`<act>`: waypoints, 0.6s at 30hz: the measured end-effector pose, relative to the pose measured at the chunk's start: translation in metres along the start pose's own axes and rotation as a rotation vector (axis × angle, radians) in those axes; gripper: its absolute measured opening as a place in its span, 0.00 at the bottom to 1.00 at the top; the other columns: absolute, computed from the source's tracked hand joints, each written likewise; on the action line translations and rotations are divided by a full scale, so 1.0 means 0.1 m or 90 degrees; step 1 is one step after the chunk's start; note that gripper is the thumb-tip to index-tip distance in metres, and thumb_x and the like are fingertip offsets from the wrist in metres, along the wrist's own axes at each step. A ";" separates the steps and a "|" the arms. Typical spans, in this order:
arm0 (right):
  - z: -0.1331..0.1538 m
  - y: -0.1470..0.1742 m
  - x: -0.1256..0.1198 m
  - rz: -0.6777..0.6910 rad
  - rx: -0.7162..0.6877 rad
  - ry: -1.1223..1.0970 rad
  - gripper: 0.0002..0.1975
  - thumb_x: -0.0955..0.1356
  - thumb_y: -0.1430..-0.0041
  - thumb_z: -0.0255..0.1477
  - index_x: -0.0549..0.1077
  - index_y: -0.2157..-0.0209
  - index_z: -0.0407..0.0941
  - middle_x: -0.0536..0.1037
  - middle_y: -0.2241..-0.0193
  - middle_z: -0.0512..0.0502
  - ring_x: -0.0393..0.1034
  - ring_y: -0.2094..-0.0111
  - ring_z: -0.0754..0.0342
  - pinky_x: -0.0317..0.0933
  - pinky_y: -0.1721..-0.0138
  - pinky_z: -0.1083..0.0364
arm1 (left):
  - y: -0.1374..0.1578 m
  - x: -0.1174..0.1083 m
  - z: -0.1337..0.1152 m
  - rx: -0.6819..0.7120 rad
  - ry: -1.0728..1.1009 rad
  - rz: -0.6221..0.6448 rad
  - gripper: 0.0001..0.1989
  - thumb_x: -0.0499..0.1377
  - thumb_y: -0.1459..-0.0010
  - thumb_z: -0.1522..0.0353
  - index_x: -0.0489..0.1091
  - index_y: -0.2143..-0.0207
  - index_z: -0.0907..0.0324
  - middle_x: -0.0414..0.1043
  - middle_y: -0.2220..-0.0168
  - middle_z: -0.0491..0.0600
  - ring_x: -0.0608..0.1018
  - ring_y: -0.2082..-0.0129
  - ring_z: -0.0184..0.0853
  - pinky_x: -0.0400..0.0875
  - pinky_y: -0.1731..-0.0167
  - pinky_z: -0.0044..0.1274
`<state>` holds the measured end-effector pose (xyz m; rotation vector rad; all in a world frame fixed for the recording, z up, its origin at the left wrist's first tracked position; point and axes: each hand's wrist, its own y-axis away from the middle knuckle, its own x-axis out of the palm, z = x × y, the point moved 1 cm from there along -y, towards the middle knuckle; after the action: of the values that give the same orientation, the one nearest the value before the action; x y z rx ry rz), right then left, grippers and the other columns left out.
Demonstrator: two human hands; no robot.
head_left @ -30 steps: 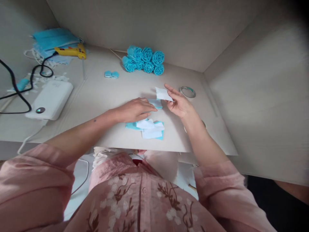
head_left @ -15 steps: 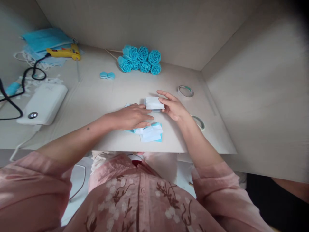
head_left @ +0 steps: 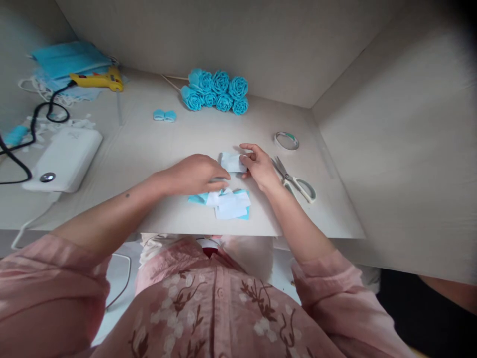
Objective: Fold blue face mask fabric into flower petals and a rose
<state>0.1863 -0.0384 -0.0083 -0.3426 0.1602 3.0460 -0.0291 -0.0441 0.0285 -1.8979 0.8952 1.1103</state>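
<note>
A small white and pale blue piece of mask fabric (head_left: 231, 162) is at the middle of the table, its right edge between the thumb and fingers of my right hand (head_left: 260, 166). My left hand (head_left: 196, 175) hovers just left of it, palm down, with thumb and fingers apart and nothing seen between them. Below the left fingers lies a loose pile of cut fabric pieces (head_left: 233, 204), white on top with blue edges showing. Scissors (head_left: 294, 180) with pale handles lie beside my right wrist, blades partly spread.
Blue fabric roses (head_left: 223, 92) on sticks lie at the back, near a small blue bow-shaped piece (head_left: 164, 116). A tape roll (head_left: 286, 141) is to the right. At left are a yellow glue gun (head_left: 97, 79), stacked blue masks (head_left: 70, 58) and a white power bank (head_left: 63, 158) with cables.
My left hand has drawn back slightly left from the fabric piece. My right hand has shifted a little left and down with it, and more of the scissors now shows.
</note>
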 end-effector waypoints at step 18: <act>0.08 -0.01 -0.17 -0.109 -0.165 0.314 0.18 0.65 0.39 0.27 0.72 0.47 0.47 0.78 0.60 0.45 0.72 0.71 0.55 0.69 0.65 0.53 | -0.05 0.28 0.14 -0.025 -0.026 0.066 0.25 0.52 0.31 0.58 0.69 0.39 0.63 0.67 0.36 0.59 0.65 0.32 0.46 0.60 0.33 0.38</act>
<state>0.2011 -0.0376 0.0027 -1.0607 -0.2302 2.7521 -0.0192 -0.0353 -0.0007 -1.8709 0.9655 1.2318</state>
